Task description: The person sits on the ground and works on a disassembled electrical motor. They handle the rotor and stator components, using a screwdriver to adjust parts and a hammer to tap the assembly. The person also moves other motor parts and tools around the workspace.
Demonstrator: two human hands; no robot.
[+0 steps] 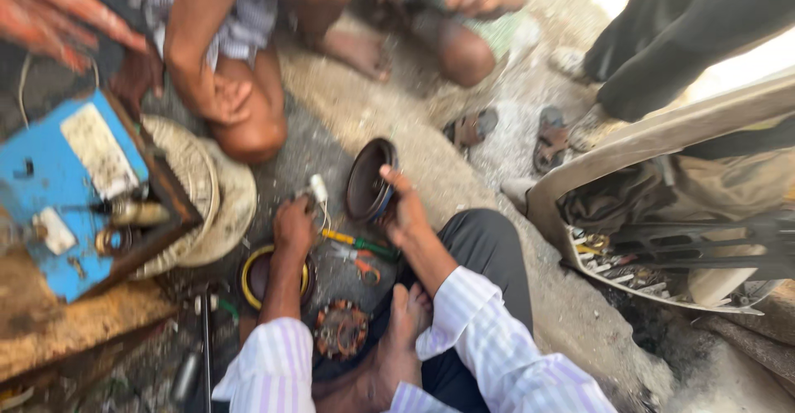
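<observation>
Your right hand (pixel 403 210) closed around the rim of a dark round metal cover (pixel 368 183), held upright above the ground, your left hand (pixel 295 227) pinching a small white plug (pixel 318 188), grip blurred, pale plastic crate (pixel 662 206) at right holding dark cloth and tools

Your right hand (pixel 403 207) grips a dark round cover (pixel 368 183): metal by the look, dull, grimy sheen at the rim. At 7 o'clock from it, your left hand (pixel 294 227) pinches a small white plastic piece (pixel 319 188), smooth. Ground (pixel 348 115) is rough, gritty concrete. Stator (pixel 340 328) at 6 o'clock shows coppery windings, matt. Blue box (pixel 50 164) at 9 o'clock: painted, chipped, scuffed. Plank (pixel 66 322) under it is raw rough wood. Your sleeves (pixel 472 322) are striped cloth, soft, matt.
</observation>
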